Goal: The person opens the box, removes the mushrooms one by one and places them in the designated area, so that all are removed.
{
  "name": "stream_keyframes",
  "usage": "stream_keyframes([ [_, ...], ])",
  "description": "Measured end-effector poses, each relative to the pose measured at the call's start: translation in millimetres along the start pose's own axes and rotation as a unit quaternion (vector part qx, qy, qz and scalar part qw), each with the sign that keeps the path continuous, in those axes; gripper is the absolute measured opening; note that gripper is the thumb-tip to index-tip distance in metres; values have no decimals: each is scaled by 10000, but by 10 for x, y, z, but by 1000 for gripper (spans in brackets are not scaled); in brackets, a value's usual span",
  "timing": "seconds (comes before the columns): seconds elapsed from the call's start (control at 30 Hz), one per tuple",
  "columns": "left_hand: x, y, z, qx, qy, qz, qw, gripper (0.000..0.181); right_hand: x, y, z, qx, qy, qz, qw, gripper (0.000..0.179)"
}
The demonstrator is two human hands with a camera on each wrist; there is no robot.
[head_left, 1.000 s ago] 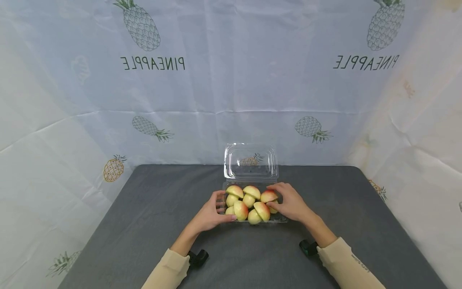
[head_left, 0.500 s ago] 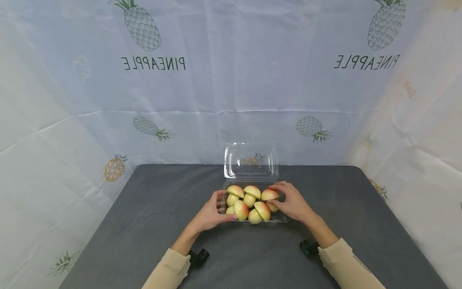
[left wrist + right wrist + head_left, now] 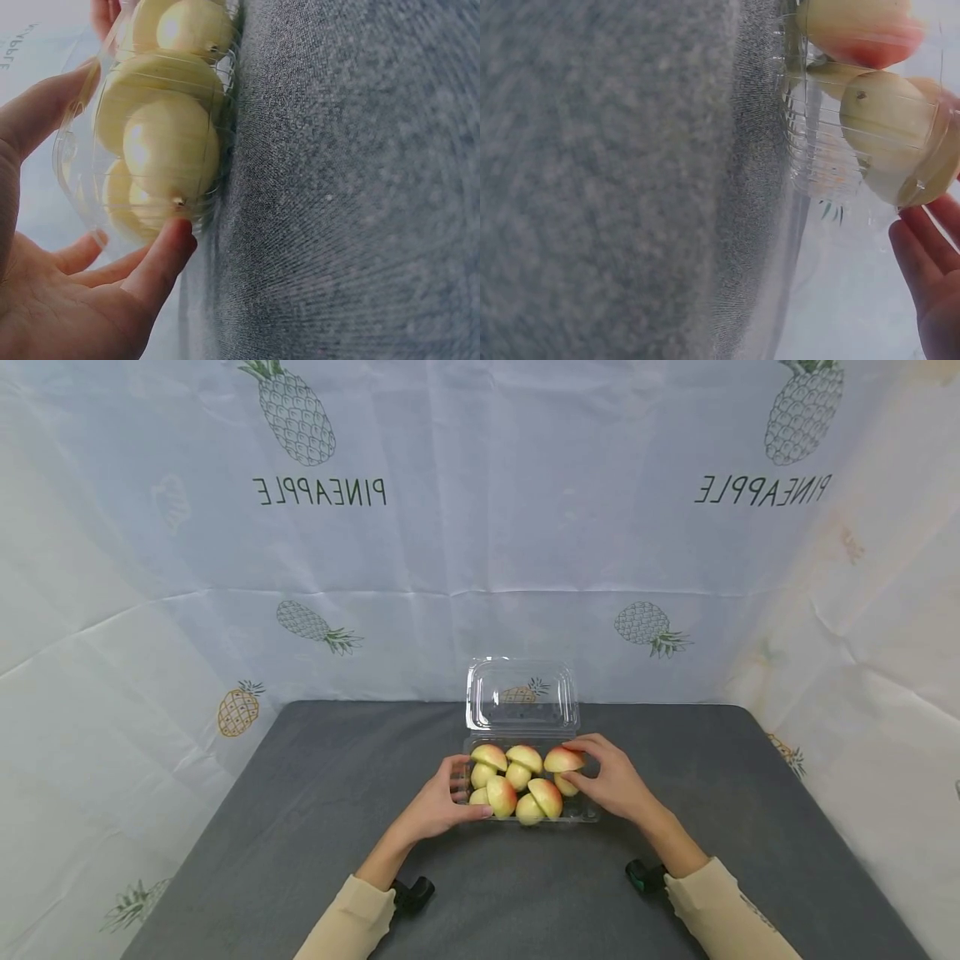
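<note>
- The person's left hand [image 3: 446,802] grasps the left end of a clear, ridged plastic clamshell box [image 3: 582,813]: thumb at the front rim, fingers spread around the side. In the left wrist view, one of its fingertips [image 3: 174,238] presses close against the box's outer wall.
- The person's right hand [image 3: 611,783] is partly closed, its thumb and fingers curved around a yellow, red-blushed, mushroom-shaped piece [image 3: 564,760] and gripping it from its right.
- That piece sits at the box's right rear, domed top above a round lower part; four similar yellow-and-red pieces [image 3: 523,760] share the box, two in front and two behind.
- The box rests on a table covered in dark grey cloth [image 3: 337,802]; its clear hinged lid [image 3: 522,695] stands raised at the back.
- Compared with one second ago, the right hand and its piece have shifted slightly rightward and back, widening the gap to the neighbouring piece. The left hand, box and lid have hardly moved.
</note>
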State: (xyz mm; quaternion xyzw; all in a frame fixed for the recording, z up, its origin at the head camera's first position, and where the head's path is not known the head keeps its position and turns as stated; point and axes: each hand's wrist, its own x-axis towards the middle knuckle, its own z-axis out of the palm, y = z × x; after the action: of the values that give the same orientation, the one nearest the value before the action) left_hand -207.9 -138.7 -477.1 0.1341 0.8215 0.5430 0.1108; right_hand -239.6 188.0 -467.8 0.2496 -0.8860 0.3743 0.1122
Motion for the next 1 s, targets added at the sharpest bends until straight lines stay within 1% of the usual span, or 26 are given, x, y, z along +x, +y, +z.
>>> stream_keyframes([
  [0.17,1,-2,-3,5,16,17,10000,90,1,-32,-46,231,63,37,9997,42],
  [0.47,13,-27,12,34,5,8,10000,92,-52,-44,-148,630,355,176,9972,43],
  [0.7,21,-25,6,43,25,-24,10000,91,-94,-83,-225,656,596,76,9960,43],
  [1.0,22,-49,13,108,4,-9,9999,94,-140,-108,-321,658,737,154,9950,44],
])
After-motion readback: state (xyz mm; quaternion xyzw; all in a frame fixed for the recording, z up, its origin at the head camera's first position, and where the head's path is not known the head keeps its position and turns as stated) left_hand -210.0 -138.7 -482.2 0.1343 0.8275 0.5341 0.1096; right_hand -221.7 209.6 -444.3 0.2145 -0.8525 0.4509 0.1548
